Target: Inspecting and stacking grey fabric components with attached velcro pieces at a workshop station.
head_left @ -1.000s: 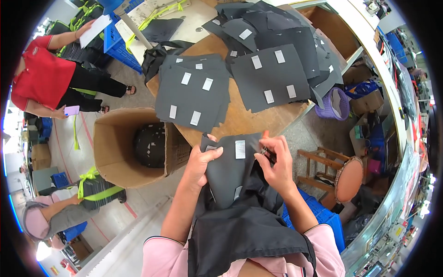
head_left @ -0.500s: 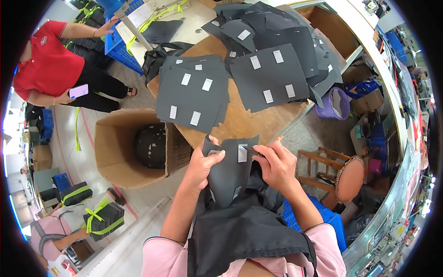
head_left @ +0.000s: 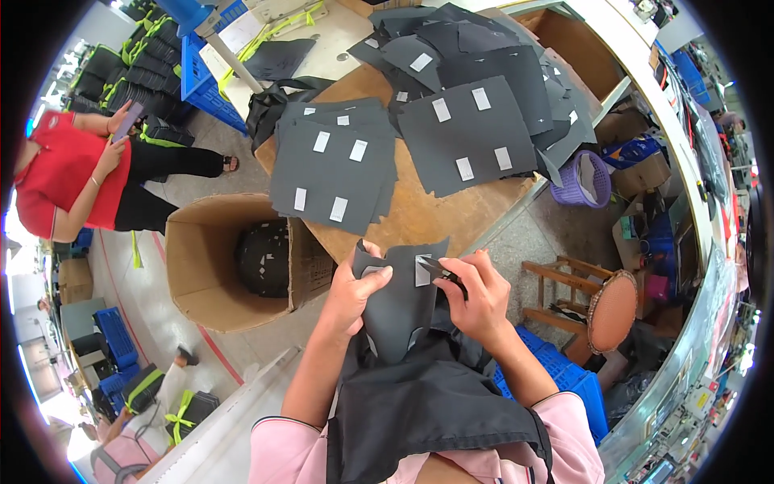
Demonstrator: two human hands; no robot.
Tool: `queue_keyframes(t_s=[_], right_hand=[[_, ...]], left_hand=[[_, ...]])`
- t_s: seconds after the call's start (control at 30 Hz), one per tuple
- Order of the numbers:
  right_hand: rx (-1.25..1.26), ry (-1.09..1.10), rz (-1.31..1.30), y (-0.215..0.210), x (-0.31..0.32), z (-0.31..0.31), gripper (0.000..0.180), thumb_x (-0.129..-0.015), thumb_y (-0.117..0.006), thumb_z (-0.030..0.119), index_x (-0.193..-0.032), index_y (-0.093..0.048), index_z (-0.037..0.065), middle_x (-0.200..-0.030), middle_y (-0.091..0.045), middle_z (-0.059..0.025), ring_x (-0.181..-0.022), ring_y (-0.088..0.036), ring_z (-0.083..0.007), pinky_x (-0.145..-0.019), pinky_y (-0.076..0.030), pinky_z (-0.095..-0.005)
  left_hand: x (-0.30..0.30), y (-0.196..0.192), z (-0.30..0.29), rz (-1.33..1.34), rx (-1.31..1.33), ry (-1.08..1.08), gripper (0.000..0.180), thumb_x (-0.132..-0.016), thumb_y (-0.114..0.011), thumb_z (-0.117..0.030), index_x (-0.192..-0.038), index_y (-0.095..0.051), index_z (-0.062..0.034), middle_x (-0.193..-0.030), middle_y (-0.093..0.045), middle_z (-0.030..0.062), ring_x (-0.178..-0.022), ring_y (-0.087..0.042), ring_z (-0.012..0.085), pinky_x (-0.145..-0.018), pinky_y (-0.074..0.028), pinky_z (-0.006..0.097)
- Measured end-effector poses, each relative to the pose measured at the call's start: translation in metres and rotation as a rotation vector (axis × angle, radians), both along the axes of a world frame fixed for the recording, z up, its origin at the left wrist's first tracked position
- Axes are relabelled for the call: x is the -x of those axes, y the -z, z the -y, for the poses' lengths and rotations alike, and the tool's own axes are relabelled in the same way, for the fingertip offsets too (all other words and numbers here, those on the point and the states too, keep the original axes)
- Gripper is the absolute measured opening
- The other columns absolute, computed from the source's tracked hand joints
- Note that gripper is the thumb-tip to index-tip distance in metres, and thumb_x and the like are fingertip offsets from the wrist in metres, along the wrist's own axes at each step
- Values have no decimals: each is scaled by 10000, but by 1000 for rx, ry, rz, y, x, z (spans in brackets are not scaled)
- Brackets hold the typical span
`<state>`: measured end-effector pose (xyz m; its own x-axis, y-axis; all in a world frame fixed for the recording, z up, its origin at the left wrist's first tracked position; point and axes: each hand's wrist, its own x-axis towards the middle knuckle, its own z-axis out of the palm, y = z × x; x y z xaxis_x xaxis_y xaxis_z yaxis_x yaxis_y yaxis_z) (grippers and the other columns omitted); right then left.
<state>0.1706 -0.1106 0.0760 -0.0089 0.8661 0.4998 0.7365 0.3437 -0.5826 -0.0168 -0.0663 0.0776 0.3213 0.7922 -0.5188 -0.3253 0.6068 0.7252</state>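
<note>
Head-worn fisheye view, looking down

It sat close above both hands, facing the wooden table [head_left: 419, 214] beyond; edges bent rimward.

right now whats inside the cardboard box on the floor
The cardboard box stands open beside the table. Inside lies a dark rounded heap, likely black fabric. The box walls hide its lower part and the box bottom, so anything underneath cannot be seen.

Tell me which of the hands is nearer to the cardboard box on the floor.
Left. The left hand grips the dark fabric piece right beside the cardboard box; the right hand is on the fabric's far side.
</note>
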Motion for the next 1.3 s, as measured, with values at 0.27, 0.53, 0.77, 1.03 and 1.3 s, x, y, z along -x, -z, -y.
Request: queue_keyframes(t_s=[0.27,0.53,0.77,1.03,1.3], right_hand=[[21,77,-89,5,-9,-14,316,-678,-694,56,-970,-572,51,-729,-490,-68,-574,-509,-213,-529,-425,-294],[225,428,-552,42,-80,-79,475,-735,-689,94,-1158,-478,41,-685,-383,1,-589,-385,-101,-543,-360,-262],[291,671,-178,41,-115,-121,386,-746,-692,214,-1058,-529,57,-762,-562,-110,-729,-581,-277,-645,-445,-378],[180,239,-481,-10,-83,-66,242,-717,-678,125,-695,-471,2,-966,-518,-80,-723,-453,-136,-603,-368,-290],[468,-564,-1342,-27,-59,23,195,-718,-674,129,-698,-518,13,-1059,-553,-135,-917,-526,-194,-771,-397,-286]], left_hand=[[10,3,-15,-85,-43,-39,273,-735,-633,-8,-942,-491,-115,-818,-519,-5,-750,-514,98,-692,-429,257],[69,19,-142,-1029,-697,-427,757,-728,-714,-192,-1327,-269,-67,-1343,-296,196,-1214,-336,321,-981,-314,415],[33,75,-104,-1564,-858,304,731,-744,-674,-321,-1371,-317,-209,-1470,-110,182,-1363,-69,347,-1044,-55,597],[-19,53,-72,-915,-1041,-209,608,-824,-629,-202,-1320,-328,-20,-1421,-266,148,-1315,-264,301,-1069,-213,427],[-41,44,-8,743,331,279,701,-783,-650,-423,-1324,-362,-84,-1261,-486,89,-1130,-489,232,-945,-397,378]])
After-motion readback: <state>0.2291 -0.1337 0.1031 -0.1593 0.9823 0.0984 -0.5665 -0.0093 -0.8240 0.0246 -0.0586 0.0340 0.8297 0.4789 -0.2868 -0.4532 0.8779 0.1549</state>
